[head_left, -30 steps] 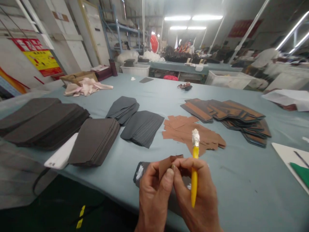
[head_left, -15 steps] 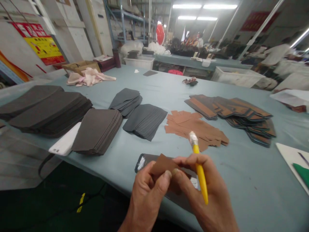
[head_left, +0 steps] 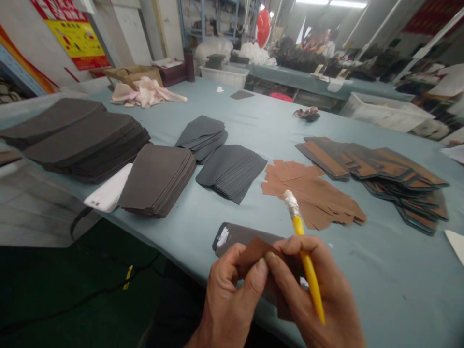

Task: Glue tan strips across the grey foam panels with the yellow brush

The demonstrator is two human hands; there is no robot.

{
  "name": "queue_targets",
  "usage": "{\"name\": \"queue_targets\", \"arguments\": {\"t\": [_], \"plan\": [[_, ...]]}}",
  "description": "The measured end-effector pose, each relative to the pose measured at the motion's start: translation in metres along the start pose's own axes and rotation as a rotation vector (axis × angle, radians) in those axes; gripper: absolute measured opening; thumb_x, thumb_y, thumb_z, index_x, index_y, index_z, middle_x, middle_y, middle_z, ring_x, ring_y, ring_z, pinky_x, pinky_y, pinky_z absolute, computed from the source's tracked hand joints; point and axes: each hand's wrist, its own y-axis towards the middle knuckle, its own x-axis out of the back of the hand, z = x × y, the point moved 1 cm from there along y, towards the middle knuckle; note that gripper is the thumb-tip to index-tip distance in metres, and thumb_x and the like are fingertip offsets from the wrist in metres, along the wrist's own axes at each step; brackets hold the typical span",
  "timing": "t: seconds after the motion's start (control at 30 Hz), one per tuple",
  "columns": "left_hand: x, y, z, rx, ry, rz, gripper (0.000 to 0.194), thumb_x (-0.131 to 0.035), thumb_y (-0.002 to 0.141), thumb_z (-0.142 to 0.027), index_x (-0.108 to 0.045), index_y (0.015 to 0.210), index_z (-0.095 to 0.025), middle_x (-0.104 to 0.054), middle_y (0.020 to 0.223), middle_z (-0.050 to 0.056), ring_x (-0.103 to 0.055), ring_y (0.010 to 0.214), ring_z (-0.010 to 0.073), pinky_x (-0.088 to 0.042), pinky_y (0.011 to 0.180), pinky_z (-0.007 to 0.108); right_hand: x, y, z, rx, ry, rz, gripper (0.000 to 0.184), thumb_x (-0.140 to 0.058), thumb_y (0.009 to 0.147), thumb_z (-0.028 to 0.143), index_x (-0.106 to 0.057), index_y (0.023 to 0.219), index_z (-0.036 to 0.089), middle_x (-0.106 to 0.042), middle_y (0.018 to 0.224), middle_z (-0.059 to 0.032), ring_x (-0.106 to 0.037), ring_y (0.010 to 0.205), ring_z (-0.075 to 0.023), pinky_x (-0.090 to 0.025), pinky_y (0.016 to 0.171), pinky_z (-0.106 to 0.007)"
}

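Between both thumbs and fingers I pinch a brown leather strip (head_left: 256, 249), bent where the thumbs meet. My left hand (head_left: 232, 290) grips its left part. My right hand (head_left: 315, 285) grips the other side and also holds a yellow-handled brush (head_left: 308, 261), its bristle end coated white and pointing up and away. Below the hands a dark grey panel (head_left: 250, 234) lies near the table's front edge, with a white smear at its left end; the hands hide much of it. Just beyond lies a loose heap of brown strips (head_left: 308, 193).
Dark panel stacks (head_left: 155, 176) and a white phone (head_left: 108, 191) lie to the left. Grey pieces (head_left: 232, 169) are fanned in the middle. Panels with brown strips (head_left: 391, 169) overlap at the right. Pinkish scraps (head_left: 145, 94) and a cardboard box (head_left: 134, 75) sit at the back left.
The view has tilted down and turned slightly left, so things on the table appear shifted right. Both hands still pinch the brown strip, and the brush stays in the right hand.
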Motion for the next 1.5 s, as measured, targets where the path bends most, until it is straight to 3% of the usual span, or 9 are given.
{"name": "queue_targets", "arguments": {"t": [0.13, 0.33, 0.53, 0.6, 0.73, 0.8, 0.93, 1.13, 1.5], "plan": [[0.008, 0.000, 0.003, -0.089, 0.172, -0.124, 0.025, -0.065, 0.096, -0.041, -0.073, 0.088, -0.018, -0.070, 0.075, 0.000, -0.064, 0.070, 0.0127, -0.052, 0.063, 0.018, -0.002, 0.004, -0.011, 0.006, -0.045, 0.114, 0.020, -0.070, 0.097, 0.043, -0.058, 0.092, 0.027, -0.068, 0.086, 0.0022, -0.063, 0.065, -0.0103, -0.051, 0.055, -0.018], [0.024, -0.005, 0.008, -0.299, 0.508, -0.195, 0.009, -0.061, 0.095, -0.021, -0.069, 0.091, -0.023, -0.071, 0.073, -0.007, -0.066, 0.062, 0.0083, -0.052, 0.062, 0.014, -0.010, 0.006, -0.020, -0.079, -0.112, 0.212, 0.020, -0.065, 0.100, 0.045, -0.057, 0.094, 0.027, -0.070, 0.085, 0.0013, -0.063, 0.068, -0.0126, -0.049, 0.056, -0.022], [0.052, -0.015, 0.010, -0.544, 0.882, -0.161, 0.015, -0.061, 0.096, -0.015, -0.067, 0.107, -0.024, -0.079, 0.094, -0.002, -0.076, 0.084, 0.0133, -0.059, 0.081, 0.023, -0.011, 0.020, -0.036, 0.068, -0.262, 0.288, 0.013, -0.064, 0.101, 0.037, -0.057, 0.095, 0.027, -0.072, 0.088, -0.0004, -0.068, 0.074, -0.0141, -0.046, 0.052, -0.021], [0.059, -0.019, 0.009, -0.532, 0.929, -0.149, 0.019, -0.061, 0.095, -0.015, -0.067, 0.111, -0.024, -0.080, 0.100, -0.001, -0.077, 0.090, 0.0135, -0.060, 0.088, 0.023, -0.012, 0.024, -0.039, 0.126, -0.290, 0.313, 0.010, -0.064, 0.101, 0.033, -0.057, 0.096, 0.027, -0.072, 0.088, 0.0002, -0.069, 0.074, -0.0139, -0.048, 0.053, -0.020], [0.066, -0.022, 0.010, -0.434, 0.906, -0.171, 0.021, -0.060, 0.096, -0.017, -0.066, 0.115, -0.025, -0.079, 0.097, -0.003, -0.076, 0.085, 0.0102, -0.061, 0.084, 0.018, -0.017, 0.027, -0.039, 0.170, -0.315, 0.331, 0.009, -0.063, 0.101, 0.029, -0.055, 0.097, 0.028, -0.073, 0.088, 0.0008, -0.070, 0.074, -0.0133, -0.047, 0.052, -0.019], [0.067, -0.022, 0.011, -0.466, 0.921, -0.169, 0.020, -0.060, 0.097, -0.016, -0.066, 0.115, -0.023, -0.080, 0.100, -0.001, -0.077, 0.089, 0.0110, -0.061, 0.088, 0.019, -0.020, 0.028, -0.039, 0.175, -0.320, 0.340, 0.009, -0.063, 0.100, 0.027, -0.055, 0.096, 0.028, -0.072, 0.087, 0.0010, -0.069, 0.073, -0.0131, -0.045, 0.050, -0.019], [0.067, -0.019, 0.012, -0.560, 0.974, -0.101, 0.019, -0.060, 0.097, -0.012, -0.066, 0.113, -0.021, -0.082, 0.105, 0.003, -0.078, 0.098, 0.0145, -0.060, 0.096, 0.025, -0.025, 0.031, -0.043, 0.136, -0.315, 0.363, 0.010, -0.064, 0.100, 0.029, -0.054, 0.096, 0.027, -0.071, 0.088, 0.0001, -0.069, 0.075, -0.0140, -0.044, 0.051, -0.021], [0.066, -0.018, 0.014, -0.531, 1.054, -0.097, 0.015, -0.059, 0.099, -0.015, -0.067, 0.110, -0.021, -0.082, 0.109, 0.003, -0.079, 0.100, 0.0166, -0.058, 0.096, 0.030, -0.028, 0.035, -0.050, 0.040, -0.312, 0.385, 0.011, -0.065, 0.099, 0.033, -0.056, 0.098, 0.026, -0.071, 0.088, -0.0004, -0.067, 0.074, -0.0145, -0.048, 0.058, -0.024], [0.066, -0.018, 0.015, -0.518, 1.021, -0.082, 0.015, -0.060, 0.099, -0.014, -0.066, 0.111, -0.020, -0.081, 0.110, 0.002, -0.077, 0.101, 0.0164, -0.056, 0.095, 0.030, -0.033, 0.042, -0.045, 0.000, -0.305, 0.390, 0.009, -0.063, 0.095, 0.032, -0.056, 0.094, 0.026, -0.065, 0.075, 0.0050, -0.057, 0.059, -0.0110, -0.047, 0.056, -0.022]]}}
